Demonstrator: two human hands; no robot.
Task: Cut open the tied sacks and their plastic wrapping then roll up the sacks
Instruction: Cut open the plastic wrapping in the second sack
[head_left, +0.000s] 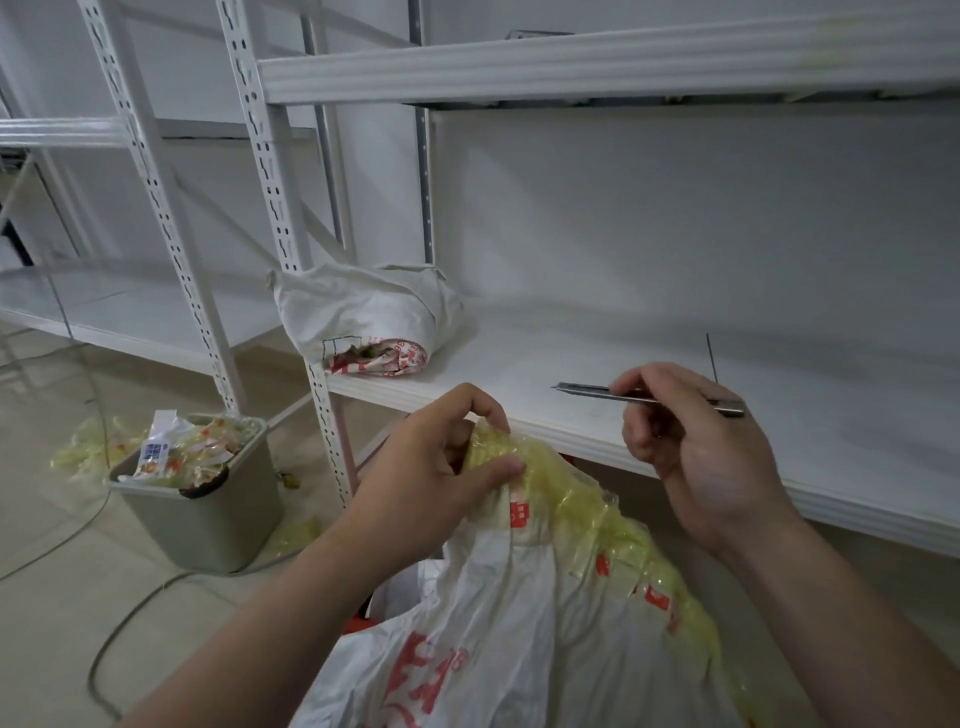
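Judging from the single head view, the main danger is seen in the slim grey metal cutting knife (587, 389). It is held like a pen in the right hand (696, 457) at about 3 o'clock, with its tip directed toward 9 o'clock, that is toward the left hand (436, 462). The fingers (649, 375) of the right hand are clamped on the knife body. The fingers (498, 467) of the left hand are pinched together on the crumpled yellow transparent plastic wrapping (597, 525) near the centre. Below it the thin white sack with red print (493, 623) is hung toward 6 o'clock, in the air, just in front of the white shelf board (571, 358).

If the wrapping is not kept tight, the film may be only stretched and the blade may be slipped along it into the left fingers. If too much pressure is given, the sack itself may be cut together with the plastic. The pinch is small, so the sack could also be dropped.

How far the blade is pushed out cannot be told. No tie or knot can be found; it may be covered by the left hand. The lower part of the sack is cut off at 6 o'clock. A red object behind the sack is mostly hidden.
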